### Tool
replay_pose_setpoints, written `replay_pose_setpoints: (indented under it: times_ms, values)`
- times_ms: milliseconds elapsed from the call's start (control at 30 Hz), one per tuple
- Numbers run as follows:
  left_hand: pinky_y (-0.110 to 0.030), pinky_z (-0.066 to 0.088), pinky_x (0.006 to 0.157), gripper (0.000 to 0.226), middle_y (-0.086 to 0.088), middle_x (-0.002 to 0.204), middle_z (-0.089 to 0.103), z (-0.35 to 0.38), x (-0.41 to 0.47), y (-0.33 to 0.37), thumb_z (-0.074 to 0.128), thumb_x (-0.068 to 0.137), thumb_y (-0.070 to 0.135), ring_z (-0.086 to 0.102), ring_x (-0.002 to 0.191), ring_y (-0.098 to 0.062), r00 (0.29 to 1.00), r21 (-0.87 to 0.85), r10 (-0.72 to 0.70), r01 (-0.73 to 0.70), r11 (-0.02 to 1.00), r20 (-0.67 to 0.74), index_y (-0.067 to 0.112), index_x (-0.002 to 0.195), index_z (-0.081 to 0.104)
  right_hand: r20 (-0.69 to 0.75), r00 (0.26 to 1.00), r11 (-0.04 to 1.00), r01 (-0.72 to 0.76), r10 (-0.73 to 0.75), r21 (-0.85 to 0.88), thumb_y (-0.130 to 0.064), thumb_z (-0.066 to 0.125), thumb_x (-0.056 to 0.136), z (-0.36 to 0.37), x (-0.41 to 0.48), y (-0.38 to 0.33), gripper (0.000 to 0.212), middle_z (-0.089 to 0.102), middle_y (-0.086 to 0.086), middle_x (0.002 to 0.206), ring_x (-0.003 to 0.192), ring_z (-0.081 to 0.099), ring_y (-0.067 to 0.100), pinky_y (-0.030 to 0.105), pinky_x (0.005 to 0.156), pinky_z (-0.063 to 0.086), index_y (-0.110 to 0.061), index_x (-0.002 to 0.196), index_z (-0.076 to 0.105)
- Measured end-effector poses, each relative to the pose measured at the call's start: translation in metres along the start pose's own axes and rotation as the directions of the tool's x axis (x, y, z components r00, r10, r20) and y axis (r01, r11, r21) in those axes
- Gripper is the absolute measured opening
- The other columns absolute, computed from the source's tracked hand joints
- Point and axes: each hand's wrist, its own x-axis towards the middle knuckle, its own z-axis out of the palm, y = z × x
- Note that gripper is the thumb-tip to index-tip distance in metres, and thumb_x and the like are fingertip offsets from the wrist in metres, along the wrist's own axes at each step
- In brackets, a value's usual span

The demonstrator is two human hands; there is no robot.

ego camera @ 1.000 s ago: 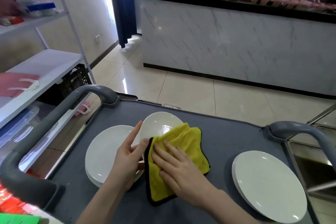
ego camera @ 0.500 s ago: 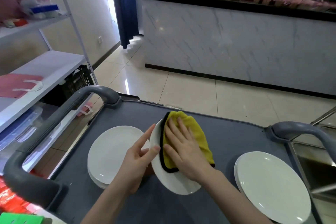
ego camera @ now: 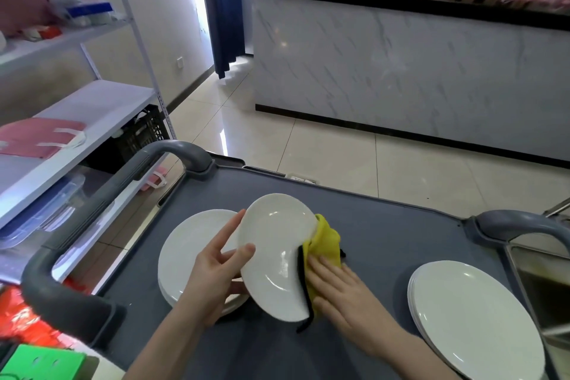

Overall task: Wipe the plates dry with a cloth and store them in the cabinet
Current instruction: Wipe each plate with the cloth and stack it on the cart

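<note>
Tilting the round white ceramic plate (ego camera: 274, 256), lower centre: your left hand (ego camera: 216, 274) pinches its rim, freeing the frame-right edge; your right hand (ego camera: 342, 290), fingers straight, presses the yellow black-trimmed cloth (ego camera: 325, 242) there.

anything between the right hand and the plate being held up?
Yes: the yellow cloth. The right hand presses it with flat fingers against the right edge of the plate. The head view shows this.

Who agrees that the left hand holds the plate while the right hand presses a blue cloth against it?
The cloth is yellow, not blue, as the head view shows. The left hand holds the plate; the right hand presses the cloth.
</note>
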Motion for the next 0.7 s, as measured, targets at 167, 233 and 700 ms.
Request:
replay_pose_setpoints:
  times_ms: [167, 233, 700]
  values:
    - [-0.033, 0.052, 0.055, 0.057, -0.015, 0.084, 0.072, 0.008, -0.001, 0.0, 0.07, 0.082, 0.031, 0.065, 0.07, -0.022, 0.993, 0.033, -0.007, 0.003, 0.999, 0.118, 0.055, 0.13, 0.052, -0.144, 0.987, 0.994, -0.066, 0.078, 0.09, -0.049, 0.018, 0.1, -0.026, 0.038, 0.001, 0.052, -0.017, -0.024, 0.154, 0.144, -0.019, 0.003, 0.041, 0.12, -0.001, -0.041, 0.145, -0.007]
    - [-0.031, 0.048, 0.055, 0.059, -0.014, 0.085, 0.071, 0.013, 0.0, -0.002, 0.073, 0.082, 0.029, 0.06, 0.07, -0.023, 0.99, 0.024, -0.019, 0.016, 1.0, 0.142, 0.055, 0.131, 0.052, -0.214, 0.977, 0.994, 0.004, 0.019, 0.107, -0.048, 0.022, 0.101, -0.038, 0.051, -0.015, 0.053, -0.011, -0.021, 0.156, 0.145, -0.016, 0.006, 0.043, 0.12, 0.001, -0.039, 0.146, -0.002]
    - [-0.036, 0.055, 0.058, 0.06, -0.013, 0.098, 0.075, -0.001, 0.004, -0.01, 0.074, 0.066, 0.04, 0.068, 0.073, -0.026, 0.998, -0.063, -0.056, 0.055, 0.996, -0.013, 0.051, 0.123, 0.061, -0.017, 0.978, 0.962, 0.207, -0.208, 0.178, -0.05, 0.017, 0.101, -0.013, -0.002, -0.038, 0.046, -0.005, -0.03, 0.156, 0.145, -0.008, -0.002, 0.034, 0.12, 0.002, -0.048, 0.147, 0.011]
